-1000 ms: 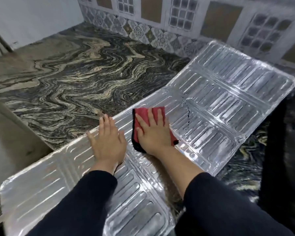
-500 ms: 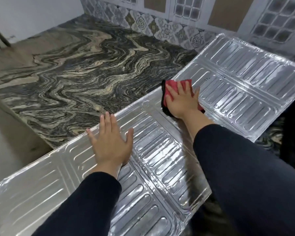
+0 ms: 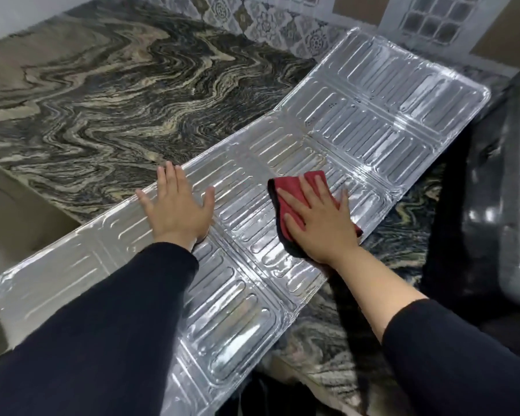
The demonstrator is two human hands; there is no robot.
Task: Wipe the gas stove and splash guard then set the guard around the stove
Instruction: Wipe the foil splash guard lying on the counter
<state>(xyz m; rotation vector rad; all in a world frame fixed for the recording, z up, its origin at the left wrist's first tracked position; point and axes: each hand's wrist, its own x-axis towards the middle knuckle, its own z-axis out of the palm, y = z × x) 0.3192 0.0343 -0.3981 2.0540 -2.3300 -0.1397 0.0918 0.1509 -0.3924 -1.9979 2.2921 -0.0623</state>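
The silver foil splash guard [image 3: 373, 109] lies unfolded flat across the marbled counter, running from lower left to upper right. My left hand [image 3: 177, 208] presses flat on its middle panel with fingers spread. My right hand [image 3: 318, 217] lies flat on a red cloth [image 3: 291, 190] with a dark edge, pressing it onto the guard near its front edge. At the right edge, the dark glossy gas stove [image 3: 505, 181] is only partly in view.
The black and beige marbled counter [image 3: 117, 94] stretches to the left and back. A patterned tile wall [image 3: 270, 19] runs along the rear. The guard's left end overhangs the counter's front edge [image 3: 27, 205].
My right hand slid the red cloth first away toward the far panel, then back toward me and the guard's front edge. My left hand stayed pressed on the guard.
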